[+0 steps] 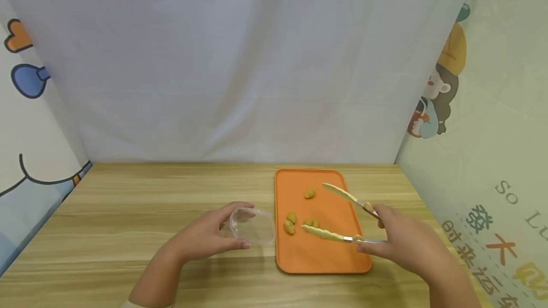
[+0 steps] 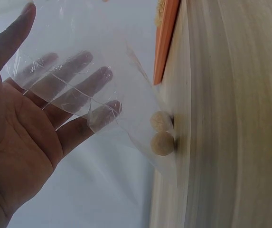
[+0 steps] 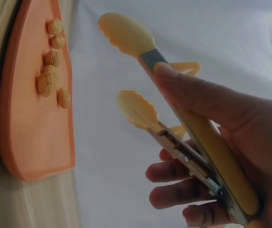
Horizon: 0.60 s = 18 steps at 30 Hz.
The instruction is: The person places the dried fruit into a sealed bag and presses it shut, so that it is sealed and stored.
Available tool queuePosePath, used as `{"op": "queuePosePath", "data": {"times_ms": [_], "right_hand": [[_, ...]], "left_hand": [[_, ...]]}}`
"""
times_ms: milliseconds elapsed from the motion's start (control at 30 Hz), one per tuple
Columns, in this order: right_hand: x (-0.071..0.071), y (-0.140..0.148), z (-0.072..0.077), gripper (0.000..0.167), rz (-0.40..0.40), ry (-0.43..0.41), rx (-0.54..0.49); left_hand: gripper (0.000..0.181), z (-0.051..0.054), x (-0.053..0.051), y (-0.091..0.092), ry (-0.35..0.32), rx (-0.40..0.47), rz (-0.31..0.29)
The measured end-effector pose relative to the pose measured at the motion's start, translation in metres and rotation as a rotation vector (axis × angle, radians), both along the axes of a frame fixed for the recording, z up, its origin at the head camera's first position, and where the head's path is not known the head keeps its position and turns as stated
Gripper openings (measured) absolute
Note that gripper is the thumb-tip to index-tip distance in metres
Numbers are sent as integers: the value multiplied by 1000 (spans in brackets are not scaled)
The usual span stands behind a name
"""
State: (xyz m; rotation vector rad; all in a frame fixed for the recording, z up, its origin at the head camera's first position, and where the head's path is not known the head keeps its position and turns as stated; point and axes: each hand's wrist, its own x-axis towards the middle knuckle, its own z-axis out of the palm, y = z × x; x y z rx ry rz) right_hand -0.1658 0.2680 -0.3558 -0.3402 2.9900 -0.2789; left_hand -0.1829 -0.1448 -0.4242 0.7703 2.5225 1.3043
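Note:
My left hand (image 1: 205, 234) is at a clear plastic container (image 1: 254, 226), thumb and fingers spread about its side. In the left wrist view the fingers look nearly straight behind the clear plastic (image 2: 74, 90). Two round brown balls (image 2: 162, 143) show through it low down; whether they lie inside I cannot tell. My right hand (image 1: 402, 239) grips a pair of tongs (image 3: 221, 161), whose yellow tips are spread apart with nothing between them. The tongs hover over an orange tray (image 1: 325, 260) holding several walnut-like brown lumps (image 1: 289, 226). One tip points toward the lumps.
The tray lies on a wood-grain table (image 1: 141, 203), just right of the container. Behind the table hangs a pale curtain (image 1: 214, 84). A printed sheet (image 1: 484, 165) with drawings and lettering stands on the right, and another printed sheet (image 1: 38, 146) on the left.

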Motion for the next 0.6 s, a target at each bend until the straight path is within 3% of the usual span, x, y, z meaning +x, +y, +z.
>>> {"op": "queuePosePath", "data": {"times_ms": [167,367,600], "right_hand": [[0,5,-5,87,-22,-76,34],[-5,1,-9,73,-62,-163,54],[-10,-5,-14,65,-75,-178,99]], "left_hand": [[67,-1,-1,0,-6,-1,1],[68,-5,-10,-4,16,-11,-8],[67,-10,-22,-9,38,-9,-22]]}}
